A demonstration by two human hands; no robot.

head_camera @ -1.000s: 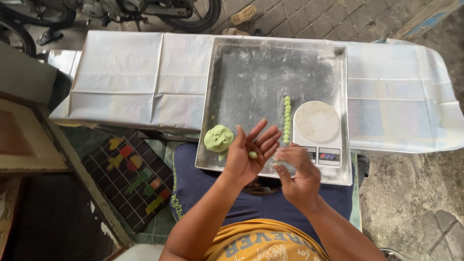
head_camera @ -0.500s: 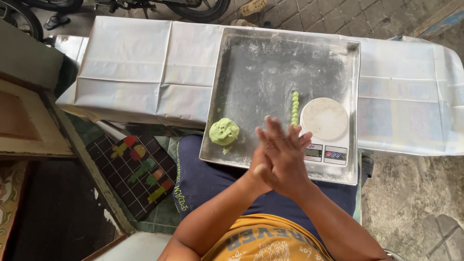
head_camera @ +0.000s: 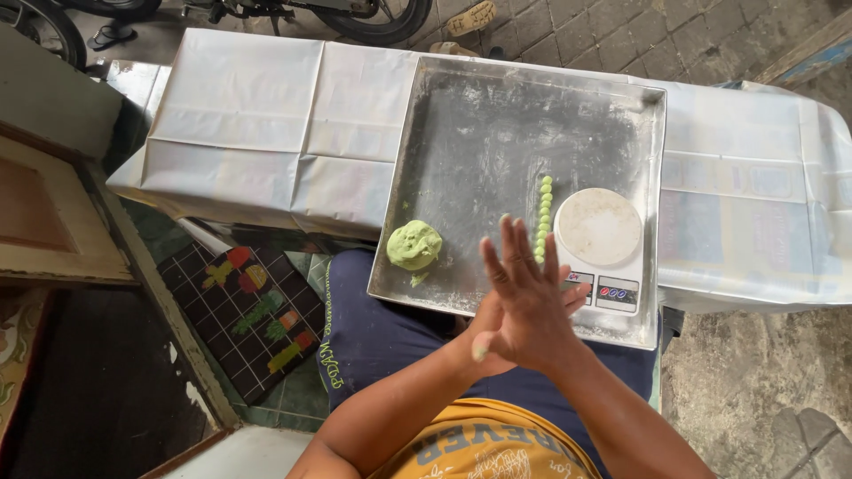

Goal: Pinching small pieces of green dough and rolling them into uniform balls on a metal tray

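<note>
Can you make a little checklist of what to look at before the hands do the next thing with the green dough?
1. Palms pressed together, right hand over left hand: ok.
2. Dough piece between the palms: cannot tell, hidden.
3. Green dough lump on the metal tray: ok.
4. Row of small green balls lined up beside the white scale: ok.
5. Bare tray space left for more balls: ok.

Broad bare tray (head_camera: 479, 133) floor ahead; dough lump (head_camera: 414, 245), ball row (head_camera: 543, 217) and scale (head_camera: 602, 241) along the near edge.
</note>
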